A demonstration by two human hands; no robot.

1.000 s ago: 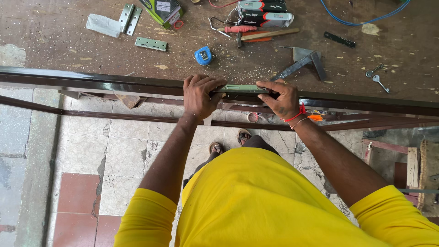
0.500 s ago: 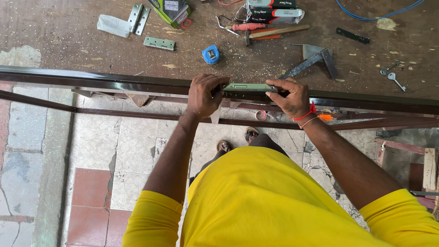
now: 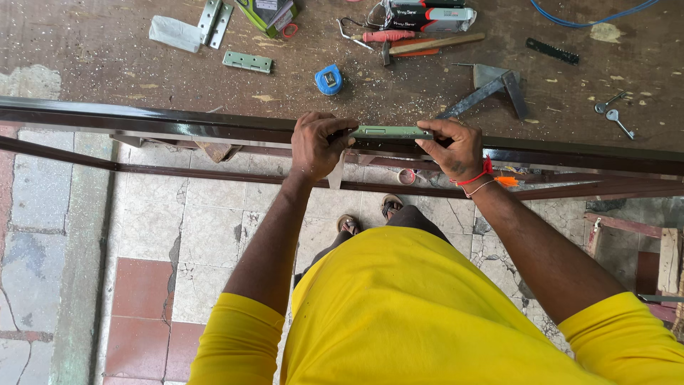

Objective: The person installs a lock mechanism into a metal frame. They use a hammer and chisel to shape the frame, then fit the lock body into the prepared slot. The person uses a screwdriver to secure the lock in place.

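I was looking down at a carpenter's or door-fitter's workshop. A worn, sawdust-strewn wooden workbench [image 3: 107, 57] filled the top of the view, scattered with hand tools: a hammer [image 3: 427, 44], a blue tape measure [image 3: 328, 79], a steel try square [image 3: 491, 89], pliers with red handles [image 3: 370, 34], loose metal hinges [image 3: 246, 62], a small saw blade [image 3: 553, 50] and a pair of keys [image 3: 613, 114]. A long dark-brown door edge [image 3: 142, 122] lay across the bench front. Below it I saw a cracked tiled floor [image 3: 206, 228] and timber offcuts [image 3: 666, 260] at the right.
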